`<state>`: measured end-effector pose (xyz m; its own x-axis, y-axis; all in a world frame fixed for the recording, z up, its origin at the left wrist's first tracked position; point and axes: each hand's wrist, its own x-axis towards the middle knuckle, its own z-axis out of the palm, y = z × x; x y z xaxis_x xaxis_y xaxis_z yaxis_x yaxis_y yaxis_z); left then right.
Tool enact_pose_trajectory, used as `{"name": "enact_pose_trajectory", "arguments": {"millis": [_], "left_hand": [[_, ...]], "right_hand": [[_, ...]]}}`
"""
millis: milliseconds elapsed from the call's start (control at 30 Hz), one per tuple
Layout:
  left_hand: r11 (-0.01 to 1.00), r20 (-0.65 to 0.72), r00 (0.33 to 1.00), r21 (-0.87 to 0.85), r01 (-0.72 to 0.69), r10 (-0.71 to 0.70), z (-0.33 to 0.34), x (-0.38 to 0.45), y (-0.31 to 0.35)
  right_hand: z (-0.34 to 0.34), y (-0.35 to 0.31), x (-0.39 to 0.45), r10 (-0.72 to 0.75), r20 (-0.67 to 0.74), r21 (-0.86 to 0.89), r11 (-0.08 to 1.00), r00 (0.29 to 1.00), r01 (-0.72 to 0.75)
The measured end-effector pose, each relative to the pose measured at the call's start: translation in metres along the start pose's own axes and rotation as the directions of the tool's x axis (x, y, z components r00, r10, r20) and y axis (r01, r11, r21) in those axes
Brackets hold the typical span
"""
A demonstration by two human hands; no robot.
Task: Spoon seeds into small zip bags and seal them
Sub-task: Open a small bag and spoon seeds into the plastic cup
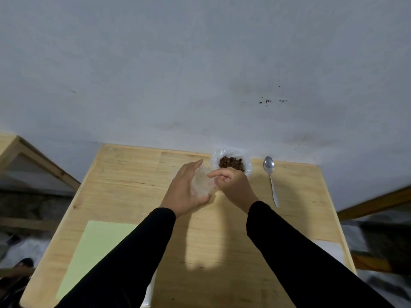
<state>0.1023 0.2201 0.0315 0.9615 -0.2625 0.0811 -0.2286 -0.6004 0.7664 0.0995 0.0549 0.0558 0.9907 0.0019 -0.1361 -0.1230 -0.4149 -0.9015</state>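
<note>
A small clear zip bag [202, 182] is held between my two hands above the middle of the wooden table [133, 174]. My left hand [184, 190] cups it from the left, fingers stretched and thumb under its lower edge. My right hand [231, 183] pinches its right edge with curled fingers. Just behind my right hand, brown seeds [231, 162] lie heaped in an open clear plastic bag [216, 154] at the table's far edge. A metal spoon [270, 177] lies on the table to the right of the seeds, bowl pointing away from me.
A pale green sheet [95, 252] lies on the near left of the table. A grey wall [200, 74] stands right behind the table. Wooden frames [44, 161] flank the table on the left and right [373, 203]. White plastic [149, 292] shows at the near edge.
</note>
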Motion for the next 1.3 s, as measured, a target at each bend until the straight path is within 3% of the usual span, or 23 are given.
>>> {"name": "enact_pose_trajectory", "arguments": {"millis": [67, 100, 167, 267, 433, 700, 833, 1000, 1167, 1300], "left_hand": [[0.999, -0.053, 0.998, -0.017, 0.045, -0.045, 0.008, -0.001, -0.002], [0.997, -0.075, 0.994, -0.031, 0.073, -0.075, 0.011, -0.001, -0.003], [0.990, -0.101, 0.986, -0.065, 0.125, -0.132, 0.018, -0.003, -0.007], [0.980, -0.142, 0.971, -0.077, 0.182, -0.191, 0.029, -0.004, -0.010], [0.948, -0.167, 0.937, -0.138, 0.286, -0.307, 0.045, -0.004, -0.001], [0.928, -0.173, 0.922, -0.204, 0.312, -0.348, 0.062, 0.004, 0.010], [0.922, -0.173, 0.917, -0.220, 0.319, -0.358, 0.066, 0.010, 0.010], [0.913, -0.176, 0.911, -0.245, 0.326, -0.372, 0.071, 0.014, 0.011], [0.890, -0.161, 0.902, -0.303, 0.341, -0.401, 0.074, 0.017, 0.011], [0.875, -0.154, 0.899, -0.343, 0.340, -0.410, 0.073, 0.018, 0.008]], "right_hand": [[-0.009, 0.008, -0.001, 0.076, 0.043, 0.142, 0.986, 0.996, -0.081], [-0.014, 0.015, -0.001, 0.106, -0.006, 0.163, 0.981, 0.994, -0.103], [-0.025, 0.042, 0.003, 0.160, -0.235, 0.022, 0.987, 0.959, -0.159], [-0.048, 0.086, 0.008, 0.271, -0.492, -0.143, 0.912, 0.827, -0.384], [-0.073, 0.129, 0.006, 0.332, -0.526, -0.279, 0.802, 0.783, -0.528], [-0.079, 0.131, 0.017, 0.430, -0.502, -0.177, 0.798, 0.750, -0.576], [-0.083, 0.116, 0.011, 0.403, -0.515, -0.048, 0.867, 0.756, -0.495], [-0.087, 0.083, 0.003, 0.343, -0.521, 0.222, 0.939, 0.781, -0.263], [-0.084, 0.049, -0.004, 0.201, -0.409, 0.301, 0.951, 0.890, -0.076], [-0.074, 0.037, -0.007, 0.037, -0.375, 0.200, 0.979, 0.926, 0.042]]}}
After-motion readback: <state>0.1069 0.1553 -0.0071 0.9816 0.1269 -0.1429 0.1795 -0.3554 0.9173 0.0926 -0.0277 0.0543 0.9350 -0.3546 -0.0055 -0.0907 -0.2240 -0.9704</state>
